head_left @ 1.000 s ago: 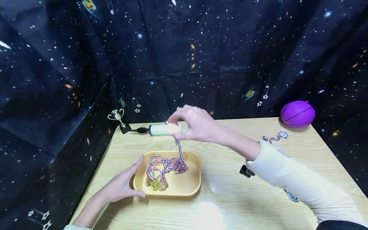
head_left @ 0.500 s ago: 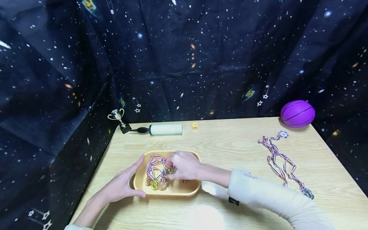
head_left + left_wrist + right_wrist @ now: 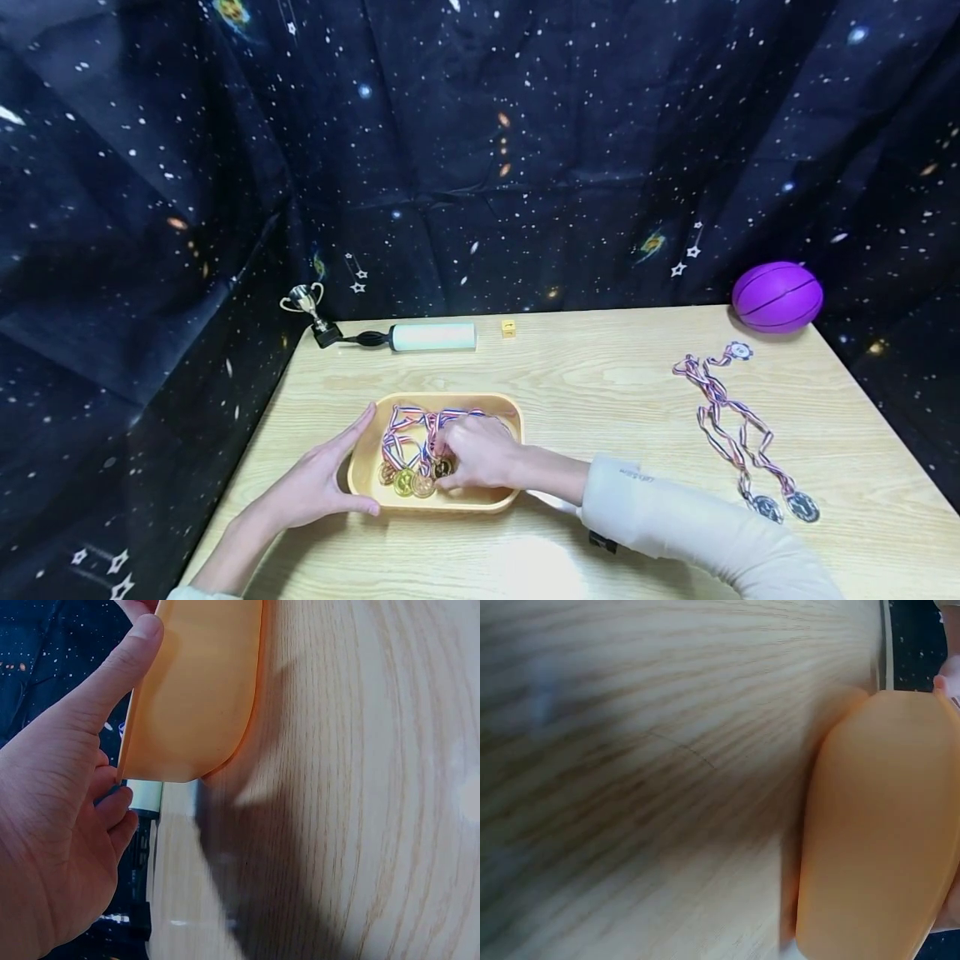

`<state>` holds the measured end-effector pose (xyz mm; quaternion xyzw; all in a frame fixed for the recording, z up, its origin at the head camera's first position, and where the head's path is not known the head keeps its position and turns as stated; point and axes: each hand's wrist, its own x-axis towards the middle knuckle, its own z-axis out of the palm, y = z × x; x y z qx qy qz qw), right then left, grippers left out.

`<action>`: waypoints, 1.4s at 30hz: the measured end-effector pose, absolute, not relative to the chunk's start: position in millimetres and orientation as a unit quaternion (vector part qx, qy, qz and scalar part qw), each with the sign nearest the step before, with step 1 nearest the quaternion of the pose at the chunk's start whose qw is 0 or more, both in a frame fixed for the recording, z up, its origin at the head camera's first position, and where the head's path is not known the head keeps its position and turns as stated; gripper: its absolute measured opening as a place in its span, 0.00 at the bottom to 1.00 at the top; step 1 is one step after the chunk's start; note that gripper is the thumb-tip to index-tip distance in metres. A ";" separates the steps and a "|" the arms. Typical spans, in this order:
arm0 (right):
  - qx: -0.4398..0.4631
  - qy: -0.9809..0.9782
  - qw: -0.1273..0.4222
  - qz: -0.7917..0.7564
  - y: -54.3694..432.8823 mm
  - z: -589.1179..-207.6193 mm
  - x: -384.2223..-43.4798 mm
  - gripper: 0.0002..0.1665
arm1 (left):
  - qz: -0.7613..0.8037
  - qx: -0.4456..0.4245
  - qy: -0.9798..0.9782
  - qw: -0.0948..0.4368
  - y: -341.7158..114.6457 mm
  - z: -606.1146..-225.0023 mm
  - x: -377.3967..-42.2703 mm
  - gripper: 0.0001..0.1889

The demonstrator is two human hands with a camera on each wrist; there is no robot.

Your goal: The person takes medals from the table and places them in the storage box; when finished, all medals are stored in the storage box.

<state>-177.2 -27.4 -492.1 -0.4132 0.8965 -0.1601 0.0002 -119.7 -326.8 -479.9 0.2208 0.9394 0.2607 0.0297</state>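
Note:
My left hand (image 3: 315, 486) grips the left end of a shallow orange tray (image 3: 480, 505), thumb at the front and fingers at the back. In the left wrist view its thumb lies at the tray's rim. Inside the tray, several medals with striped red, white and blue ribbons (image 3: 406, 440) lie side by side near the front, a gold medal (image 3: 404, 482) and a copper-coloured medal (image 3: 423, 486) among them. My right hand (image 3: 480, 452) reaches into the tray and pinches a dark bronze medal (image 3: 443, 468) beside that row. The right wrist view mostly shows the tray's outer wall (image 3: 877, 825).
Silver medals (image 3: 802, 507) with tangled ribbons lie at the right of the table. A purple ball (image 3: 777, 297) sits at the back right corner. Along the back stand a small trophy (image 3: 306, 305), a pale hand pump (image 3: 433, 337) and a small yellow cube (image 3: 508, 329).
My right hand has come down from above the pump with the medal into the tray, then a little towards the front, where the medal joins the others. My left hand has stayed put.

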 end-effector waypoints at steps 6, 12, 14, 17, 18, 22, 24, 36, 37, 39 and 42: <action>-0.429 0.894 -0.024 -0.128 -31.0 -497.6 -175.6 0.24 | 0.262 0.222 0.939 0.028 -325.4 -477.8 -119.9 0.73; -0.402 0.898 0.002 -0.180 -24.1 -487.7 -177.5 0.28 | 0.261 0.221 0.939 0.030 -324.6 -478.8 -120.3 0.73; -0.392 0.895 0.010 -0.214 -19.7 -481.2 -180.4 0.29 | 0.260 0.219 0.940 0.029 -324.6 -479.1 -120.5 0.73; -0.384 0.888 0.013 -0.253 -12.0 -471.1 -186.8 0.31 | 0.255 0.219 0.941 0.027 -324.3 -479.1 -120.8 0.73; -0.384 0.885 0.011 -0.264 -9.0 -467.8 -189.3 0.32 | 0.254 0.219 0.942 0.027 -324.3 -478.8 -120.7 0.73; -0.380 0.875 0.005 -0.301 6.8 -455.2 -198.7 0.35 | 0.255 0.221 0.941 0.027 -324.4 -478.9 -120.6 0.73; -0.377 0.870 0.001 -0.317 16.8 -450.8 -202.4 0.36 | 0.255 0.221 0.941 0.028 -324.3 -479.0 -120.4 0.73; -0.347 0.840 -0.009 -0.416 96.6 -441.6 -211.8 0.36 | 0.256 0.215 0.942 0.027 -322.2 -479.1 -119.1 0.73; -0.345 0.839 -0.011 -0.420 105.7 -440.2 -211.1 0.37 | 0.257 0.216 0.942 0.027 -322.0 -479.1 -119.0 0.73; -0.338 0.839 -0.015 -0.426 125.5 -438.3 -208.7 0.37 | 0.258 0.216 0.941 0.027 -321.6 -478.9 -119.0 0.73; -0.322 0.842 -0.019 -0.433 155.9 -437.7 -203.3 0.39 | 0.260 0.216 0.941 0.027 -322.2 -479.1 -118.7 0.73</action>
